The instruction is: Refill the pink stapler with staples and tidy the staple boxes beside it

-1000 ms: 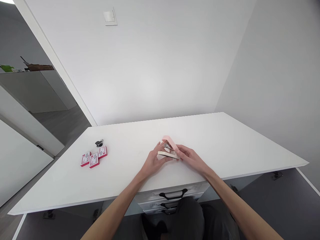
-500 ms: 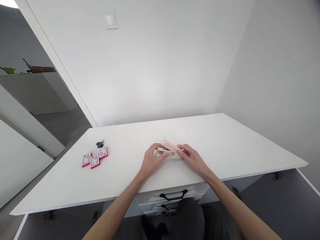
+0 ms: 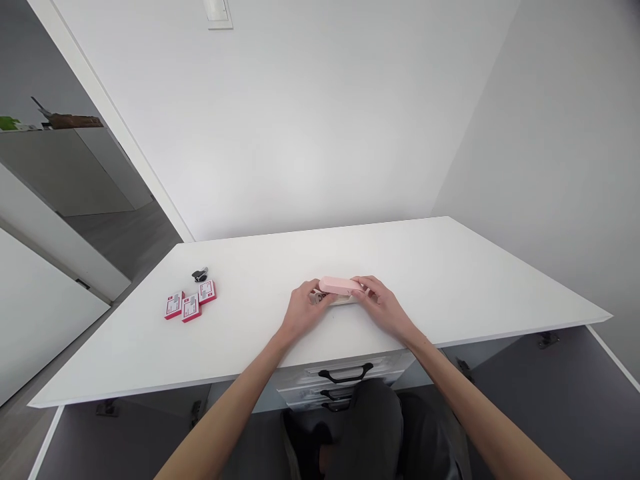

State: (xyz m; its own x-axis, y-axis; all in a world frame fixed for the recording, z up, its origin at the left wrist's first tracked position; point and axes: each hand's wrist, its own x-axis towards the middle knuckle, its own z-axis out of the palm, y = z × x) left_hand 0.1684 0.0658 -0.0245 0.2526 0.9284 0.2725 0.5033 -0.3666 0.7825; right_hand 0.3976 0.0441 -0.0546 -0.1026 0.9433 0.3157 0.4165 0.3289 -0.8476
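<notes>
A stapler with a pink top [image 3: 337,285] and a whitish base [image 3: 341,301] is between my hands, low over the white tabletop near its front edge. My left hand [image 3: 303,309] is closed round the left end of the base, where some metal shows. My right hand [image 3: 381,303] grips the right end, fingers on the pink top. The top lies nearly along the base, with a narrow gap at the left. My fingers hide parts of both ends.
To the left on the tabletop [image 3: 260,267] lie three red-and-white small boxes [image 3: 191,307], with a small black staple remover [image 3: 200,274] behind them. Below the front edge are drawers with black handles [image 3: 346,373] and cabinet space on both sides. A wall stands behind.
The pink top has swung down closer to the base and lies flatter. Both hands keep hold of the stapler. The view has tilted down slightly.
</notes>
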